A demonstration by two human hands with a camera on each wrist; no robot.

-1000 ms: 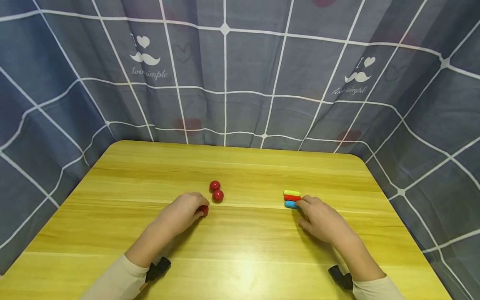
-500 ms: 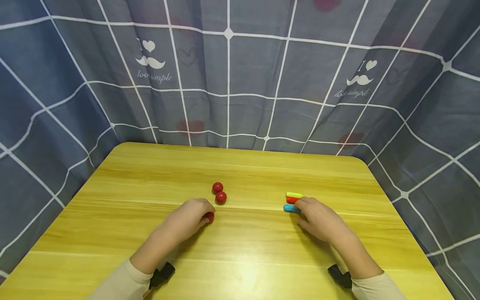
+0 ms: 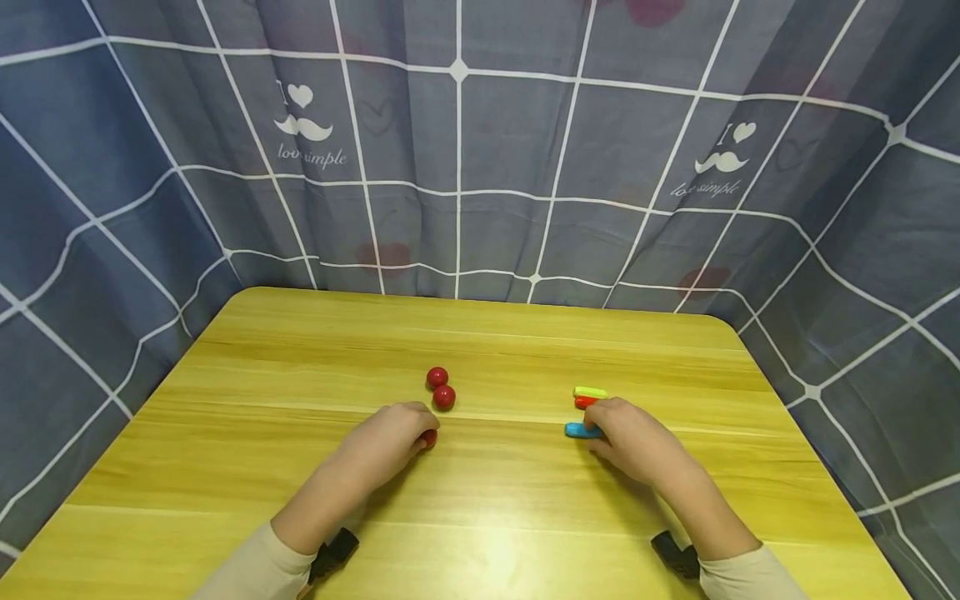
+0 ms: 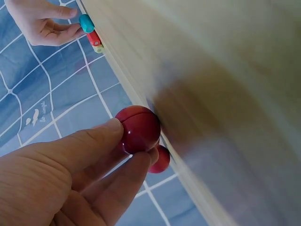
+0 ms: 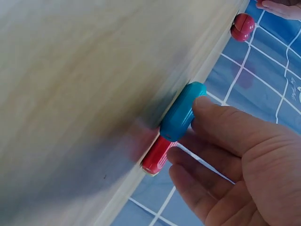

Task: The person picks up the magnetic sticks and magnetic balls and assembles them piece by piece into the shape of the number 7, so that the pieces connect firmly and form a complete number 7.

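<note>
At the near edge, two beige sleeves (image 3: 255,567) reach in over the wood-grain table (image 3: 495,500), a black device (image 3: 333,552) at each wrist. The left hand (image 3: 386,442) pinches a glossy red ball (image 4: 139,129) between thumb and fingertips, close above the tabletop or on it; I cannot tell which. Across from it, the right hand (image 3: 637,442) holds one end of a blue piece (image 3: 579,431) between thumb and fingers, the piece lying crosswise near the table surface. Just beyond the blue piece lie a red piece (image 3: 586,402), partly hidden by the fingers, and a yellow-green piece (image 3: 590,392), side by side. Past the left hand, a nearer ball (image 3: 444,398) touches a farther ball (image 3: 437,378), both red. Behind the table's far edge hangs a blue-grey curtain (image 3: 405,167) with white grid lines.
</note>
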